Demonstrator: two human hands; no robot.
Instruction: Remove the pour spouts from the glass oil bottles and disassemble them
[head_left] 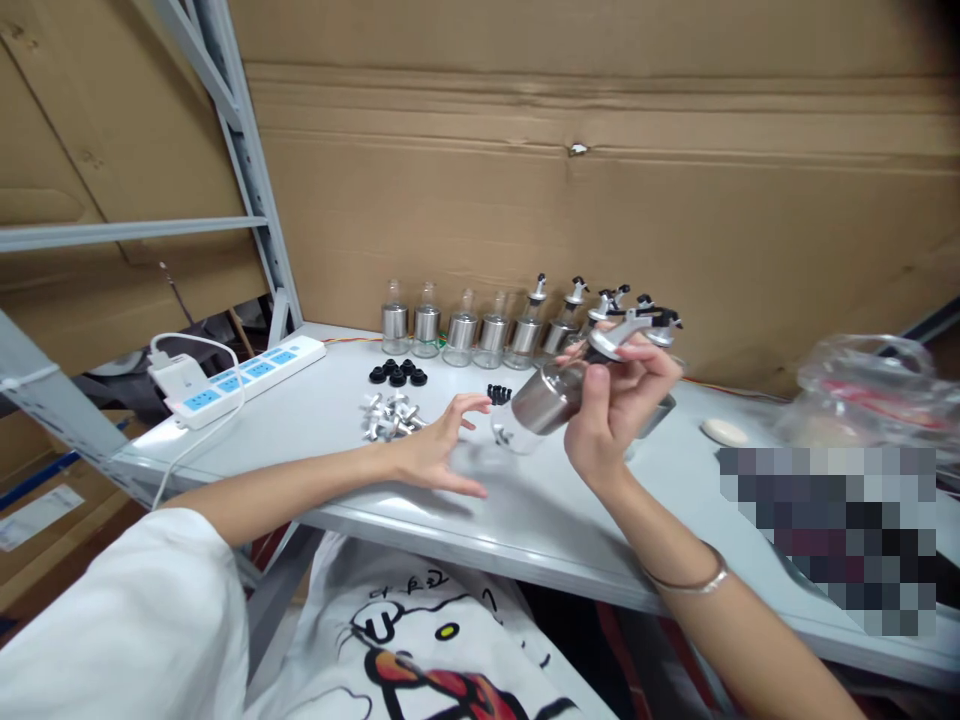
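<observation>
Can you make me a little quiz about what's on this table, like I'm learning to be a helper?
1. How is the bottle in the right hand being held?
A) straight up
B) tilted
C) fully upside down

2. True or false: the power strip lies to the left of the black stoppers.

3. Fill in the blank: around the right forearm is a silver-coloured ____.

Key: 1 B; 2 true; 3 bangle
</observation>
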